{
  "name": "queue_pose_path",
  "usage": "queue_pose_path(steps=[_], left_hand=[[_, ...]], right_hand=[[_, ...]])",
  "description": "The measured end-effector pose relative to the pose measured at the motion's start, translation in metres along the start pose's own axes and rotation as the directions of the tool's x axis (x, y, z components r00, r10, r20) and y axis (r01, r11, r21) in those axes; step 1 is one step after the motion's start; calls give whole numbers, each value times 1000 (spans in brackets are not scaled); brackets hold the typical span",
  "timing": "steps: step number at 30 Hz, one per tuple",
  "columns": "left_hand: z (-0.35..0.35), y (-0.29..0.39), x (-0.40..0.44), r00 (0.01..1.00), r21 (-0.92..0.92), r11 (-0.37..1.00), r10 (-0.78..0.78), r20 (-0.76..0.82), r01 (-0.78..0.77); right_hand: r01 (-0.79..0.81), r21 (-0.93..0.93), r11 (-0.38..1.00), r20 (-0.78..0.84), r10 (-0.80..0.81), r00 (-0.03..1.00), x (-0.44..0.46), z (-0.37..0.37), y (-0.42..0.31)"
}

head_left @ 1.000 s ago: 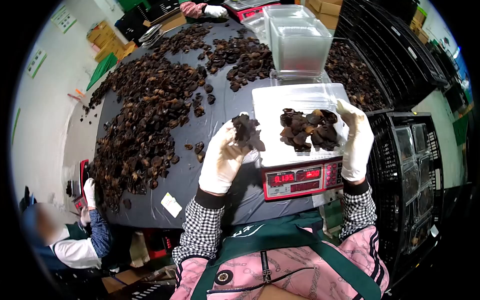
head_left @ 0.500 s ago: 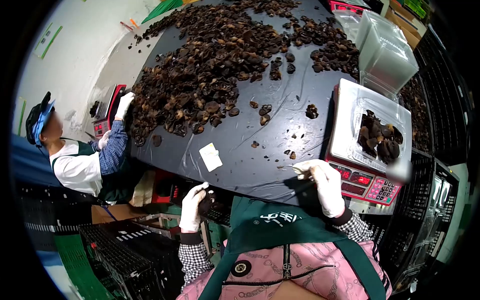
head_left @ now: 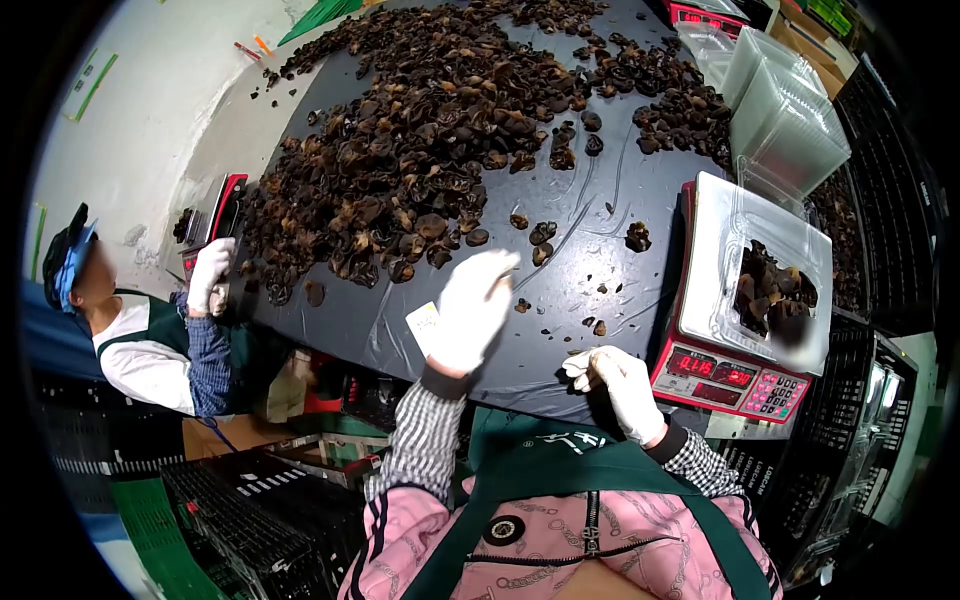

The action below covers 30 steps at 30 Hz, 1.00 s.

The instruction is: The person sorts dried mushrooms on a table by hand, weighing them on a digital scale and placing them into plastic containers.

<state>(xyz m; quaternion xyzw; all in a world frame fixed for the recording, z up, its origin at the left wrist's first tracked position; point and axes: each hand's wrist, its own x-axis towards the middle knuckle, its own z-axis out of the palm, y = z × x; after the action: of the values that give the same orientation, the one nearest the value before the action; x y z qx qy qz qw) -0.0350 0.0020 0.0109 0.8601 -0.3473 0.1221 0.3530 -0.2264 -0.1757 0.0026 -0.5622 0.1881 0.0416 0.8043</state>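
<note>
My gloved left hand [head_left: 472, 312] is raised above the dark tabletop, beside a small white paper label [head_left: 424, 322]. Its fingers are stretched out and apart from the thumb, and nothing shows in them. Near the table's front edge, my gloved right hand [head_left: 618, 390] has its fingers pinched together. Whatever it may hold is too small to name. To its right, a red digital scale [head_left: 704, 392] carries a clear plastic tray [head_left: 715, 235] with dark wood ear mushrooms [head_left: 770, 290] in it. Small mushroom scraps [head_left: 598, 327] lie just beyond my right hand.
A large heap of wood ear mushrooms [head_left: 400, 170] covers the table's far and left parts. Stacked clear plastic trays [head_left: 785, 125] stand behind the scale. At left, a co-worker [head_left: 150, 340] in gloves stands by another scale [head_left: 212, 225]. Black crates [head_left: 250, 510] sit below the table.
My left hand has risen from below the table's edge to over the tabletop; the dark piece at it no longer shows. My right hand moved slightly left and down. The co-worker's hand drew back.
</note>
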Motion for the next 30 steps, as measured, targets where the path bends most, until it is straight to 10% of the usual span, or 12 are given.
queue_pose_path(steps=[5, 9, 15, 17, 23, 26, 30], left_hand=[[69, 3, 61, 928, 264, 957, 12, 372, -118], [82, -1, 50, 959, 166, 985, 2, 282, -51], [22, 61, 7, 925, -420, 904, 223, 309, -78], [2, 78, 11, 854, -334, 941, 132, 504, 52], [56, -7, 60, 988, 264, 956, 97, 123, -127], [87, -41, 65, 981, 381, 919, 28, 195, -102], [62, -6, 50, 943, -26, 1000, 9, 332, -1]], right_hand=[[-33, 24, 999, 1, 33, 999, 4, -1, 1], [-76, 236, 969, 29, 71, 997, 11, -5, 7], [-169, 732, 660, 124, 114, 986, 35, 5, 8], [-164, 706, 689, 51, 181, 982, 39, 12, -1], [-289, 601, 746, 109, 281, 953, 36, 5, 2], [-290, 609, 738, 75, 311, 948, 32, 8, -5], [-290, 629, 722, 76, 314, 946, 32, 3, 0]])
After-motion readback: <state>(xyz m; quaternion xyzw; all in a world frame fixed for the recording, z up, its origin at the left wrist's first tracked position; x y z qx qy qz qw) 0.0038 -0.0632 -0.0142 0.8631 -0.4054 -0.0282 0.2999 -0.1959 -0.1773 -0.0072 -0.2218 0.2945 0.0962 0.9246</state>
